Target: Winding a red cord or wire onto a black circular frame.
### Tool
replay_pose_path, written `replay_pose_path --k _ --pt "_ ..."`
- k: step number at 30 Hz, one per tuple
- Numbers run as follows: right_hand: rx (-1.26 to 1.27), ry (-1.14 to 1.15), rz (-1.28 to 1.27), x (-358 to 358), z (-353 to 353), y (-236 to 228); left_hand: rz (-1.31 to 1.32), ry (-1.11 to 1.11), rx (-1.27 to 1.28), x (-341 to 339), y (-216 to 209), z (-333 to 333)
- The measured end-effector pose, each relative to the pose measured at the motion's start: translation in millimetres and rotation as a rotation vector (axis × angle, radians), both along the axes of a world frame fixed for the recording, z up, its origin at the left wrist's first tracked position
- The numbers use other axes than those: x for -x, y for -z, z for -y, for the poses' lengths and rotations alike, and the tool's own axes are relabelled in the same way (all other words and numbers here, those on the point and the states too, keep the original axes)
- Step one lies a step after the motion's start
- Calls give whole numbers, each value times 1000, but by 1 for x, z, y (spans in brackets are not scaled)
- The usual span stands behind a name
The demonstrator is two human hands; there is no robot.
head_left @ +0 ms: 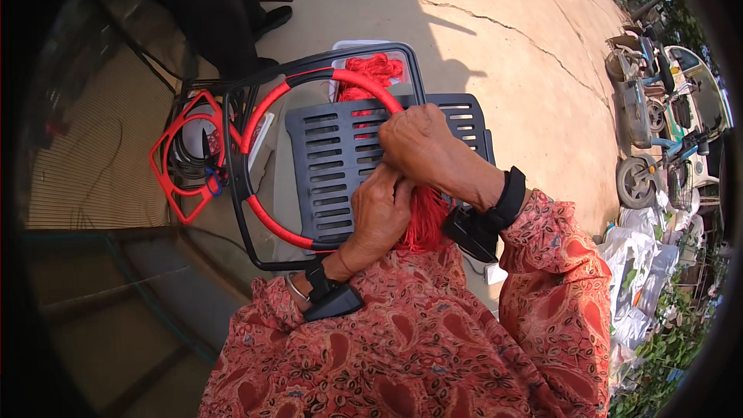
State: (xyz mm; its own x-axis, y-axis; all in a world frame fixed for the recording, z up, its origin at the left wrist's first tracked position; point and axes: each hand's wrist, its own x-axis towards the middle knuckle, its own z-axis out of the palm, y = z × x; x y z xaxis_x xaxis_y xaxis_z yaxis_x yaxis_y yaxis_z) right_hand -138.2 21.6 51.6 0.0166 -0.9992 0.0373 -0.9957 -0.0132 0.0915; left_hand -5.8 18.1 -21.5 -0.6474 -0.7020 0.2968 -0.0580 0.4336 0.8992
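Your L hand (382, 205) and R hand (418, 135) curled, approx. at ring (271, 224)'s R side; closure/hold hidden, can't tell. Ring lies mostly L of both; R hand nearer upper arc. Red thread (424, 220) below.

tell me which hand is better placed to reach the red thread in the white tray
Right, probably: the right hand is closer to the red thread; the left hand sits lower, farther away.

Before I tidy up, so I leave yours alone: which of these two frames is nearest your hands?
The black frame; its partly red ring reaches your right hand. The red diamond-shaped frame sits farther left.
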Motion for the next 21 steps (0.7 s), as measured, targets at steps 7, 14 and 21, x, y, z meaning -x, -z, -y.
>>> replay_pose_path --k 7,14,21 --pt "-208 -33 -19 0 2 16 -64 22 76 0 7 -3" --pt "135 12 299 15 18 5 59 54 15 -3 6 -2" --pt "356 -20 627 4 14 15 5 -12 -15 -3 10 8"
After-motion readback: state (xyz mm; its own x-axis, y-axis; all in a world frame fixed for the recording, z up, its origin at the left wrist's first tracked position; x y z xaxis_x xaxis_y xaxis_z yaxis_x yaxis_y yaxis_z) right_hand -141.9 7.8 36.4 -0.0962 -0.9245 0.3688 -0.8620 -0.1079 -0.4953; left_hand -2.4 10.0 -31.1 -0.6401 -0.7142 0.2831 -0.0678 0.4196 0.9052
